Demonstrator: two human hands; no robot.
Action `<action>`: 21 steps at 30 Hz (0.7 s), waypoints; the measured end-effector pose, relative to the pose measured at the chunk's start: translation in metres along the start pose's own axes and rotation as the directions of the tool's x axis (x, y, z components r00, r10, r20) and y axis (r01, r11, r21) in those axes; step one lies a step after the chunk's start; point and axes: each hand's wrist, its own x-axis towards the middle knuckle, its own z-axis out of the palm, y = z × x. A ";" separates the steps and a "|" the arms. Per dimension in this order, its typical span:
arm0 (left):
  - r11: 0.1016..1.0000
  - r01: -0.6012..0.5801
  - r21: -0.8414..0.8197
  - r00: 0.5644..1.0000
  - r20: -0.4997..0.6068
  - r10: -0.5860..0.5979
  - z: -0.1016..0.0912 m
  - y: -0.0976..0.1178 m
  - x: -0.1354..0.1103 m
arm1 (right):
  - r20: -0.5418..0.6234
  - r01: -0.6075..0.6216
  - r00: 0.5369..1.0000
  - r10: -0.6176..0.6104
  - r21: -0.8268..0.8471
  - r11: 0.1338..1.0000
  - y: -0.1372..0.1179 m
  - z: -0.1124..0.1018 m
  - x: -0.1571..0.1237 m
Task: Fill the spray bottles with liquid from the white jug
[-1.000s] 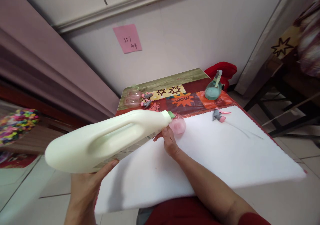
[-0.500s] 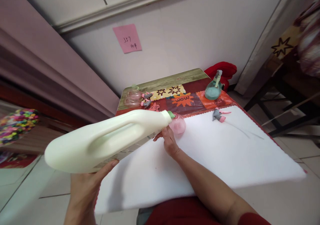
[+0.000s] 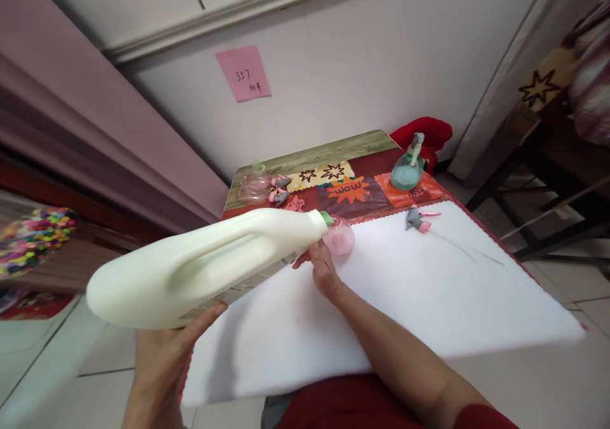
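A large pale-green detergent jug [image 3: 200, 267] lies tilted across the view, its neck lower and to the right. My left hand [image 3: 166, 346] supports its base end from below, the thumb along its underside. Close to the neck, my right hand [image 3: 324, 267] grips the jug from beneath, with some fingers hidden behind it. The green spout [image 3: 326, 218] meets the mouth of a round pink spray bottle [image 3: 342, 238], which stands on the white mat and has pinkish contents. To the right lies a grey-and-pink spray head [image 3: 417, 220] with a long thin tube.
The white mat [image 3: 405, 295] covers the near part of the table. Behind it are clear pink bottles [image 3: 252, 187] with grey-and-pink spray heads [image 3: 280, 197] at the left. A teal spray bottle [image 3: 406, 171] stands at the back right. A pink note [image 3: 243, 73] hangs on the wall.
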 end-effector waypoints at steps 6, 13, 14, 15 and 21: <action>1.000 0.015 -0.007 1.000 0.012 -0.015 -0.001 -0.001 0.000 | -0.002 0.000 1.000 0.000 0.003 1.000 0.001 0.000 0.000; 1.000 -0.012 -0.006 0.999 0.043 0.012 -0.007 -0.009 0.005 | 0.002 -0.008 1.000 0.008 0.009 1.000 0.002 0.000 0.000; 1.000 -0.021 0.008 0.999 0.049 0.021 -0.008 -0.010 0.005 | 0.001 -0.008 1.000 0.008 0.008 1.000 0.002 0.000 0.000; 0.999 -0.029 0.019 0.998 0.049 0.028 -0.008 -0.010 0.006 | 0.001 -0.006 1.000 0.006 0.008 1.000 0.002 0.000 0.000; 1.000 -0.025 0.003 0.999 0.028 0.024 -0.003 -0.002 0.002 | -0.003 0.007 1.000 -0.007 0.018 1.000 0.003 0.000 0.000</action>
